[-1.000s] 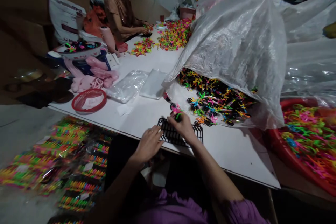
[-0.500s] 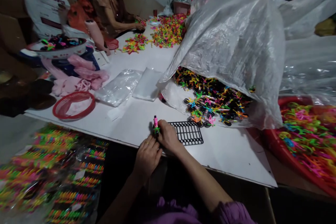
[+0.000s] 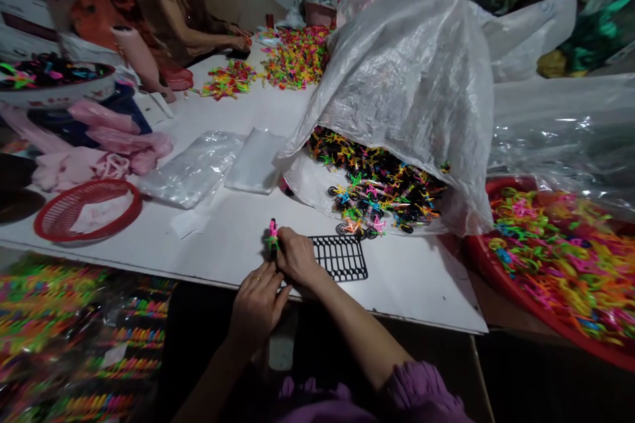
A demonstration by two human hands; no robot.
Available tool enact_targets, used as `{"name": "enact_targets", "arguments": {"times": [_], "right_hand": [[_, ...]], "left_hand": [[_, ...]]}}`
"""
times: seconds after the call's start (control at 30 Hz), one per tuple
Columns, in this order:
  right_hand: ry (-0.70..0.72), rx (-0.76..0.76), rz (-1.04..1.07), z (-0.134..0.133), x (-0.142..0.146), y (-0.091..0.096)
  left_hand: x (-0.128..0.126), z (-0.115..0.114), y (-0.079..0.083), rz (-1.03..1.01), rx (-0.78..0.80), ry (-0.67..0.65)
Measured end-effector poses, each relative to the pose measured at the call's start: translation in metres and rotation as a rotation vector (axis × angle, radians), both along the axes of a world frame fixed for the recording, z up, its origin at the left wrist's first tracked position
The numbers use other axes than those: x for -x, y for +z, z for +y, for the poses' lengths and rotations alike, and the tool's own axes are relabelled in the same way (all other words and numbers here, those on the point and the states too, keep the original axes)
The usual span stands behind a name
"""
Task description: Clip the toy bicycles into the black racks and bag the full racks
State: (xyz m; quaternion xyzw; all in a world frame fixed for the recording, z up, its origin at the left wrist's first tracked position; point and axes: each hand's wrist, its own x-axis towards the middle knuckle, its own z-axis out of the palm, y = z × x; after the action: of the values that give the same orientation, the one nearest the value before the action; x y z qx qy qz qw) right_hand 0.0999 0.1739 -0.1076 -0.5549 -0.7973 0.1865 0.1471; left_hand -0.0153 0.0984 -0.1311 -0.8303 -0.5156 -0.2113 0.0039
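Note:
A small pink and green toy bicycle (image 3: 273, 232) stands upright at the left end of a black plastic rack (image 3: 344, 258) that lies flat near the table's front edge. My right hand (image 3: 298, 256) is closed at the toy's right side, its fingertips partly hidden behind the knuckles. Just below and to the left, my left hand (image 3: 256, 297), with a ring on one finger, has its fingers drawn together at the rack's near left end. Both hands touch there and cover that part of the rack.
Many toy bicycles (image 3: 384, 195) spill from a big translucent sack (image 3: 397, 86). A red tub (image 3: 538, 304) of colourful plastic pieces stands right. Left are clear plastic bags (image 3: 196, 168), a red basket (image 3: 133, 215) and packed toys (image 3: 133, 330) below the table. Another person (image 3: 173, 20) works at the far side.
The whole view has shifted, so the table and hands appear farther left, and more of the red tub shows. My hands keep nearly the same hold at the toy bicycle and rack.

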Motion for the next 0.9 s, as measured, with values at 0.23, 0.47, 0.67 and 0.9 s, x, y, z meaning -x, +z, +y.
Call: {"name": "enact_targets", "arguments": {"times": [0.23, 0.47, 0.67, 0.9], "right_hand": [[0.031, 0.169, 0.227, 0.016, -0.045, 0.023], [-0.548, 0.056, -0.244, 0.057, -0.153, 0.057], [-0.348, 0.014, 0.390, 0.021, -0.111, 0.052], [-0.241, 0.368, 0.849, -0.057, -0.042, 0.012]], "left_hand": [[0.001, -0.006, -0.002, 0.004, -0.034, -0.034], [0.000, -0.010, -0.005, -0.048, -0.008, 0.000], [0.023, 0.005, 0.012, -0.039, 0.114, 0.009], [0.029, 0.006, 0.016, 0.047, 0.214, -0.051]]}}
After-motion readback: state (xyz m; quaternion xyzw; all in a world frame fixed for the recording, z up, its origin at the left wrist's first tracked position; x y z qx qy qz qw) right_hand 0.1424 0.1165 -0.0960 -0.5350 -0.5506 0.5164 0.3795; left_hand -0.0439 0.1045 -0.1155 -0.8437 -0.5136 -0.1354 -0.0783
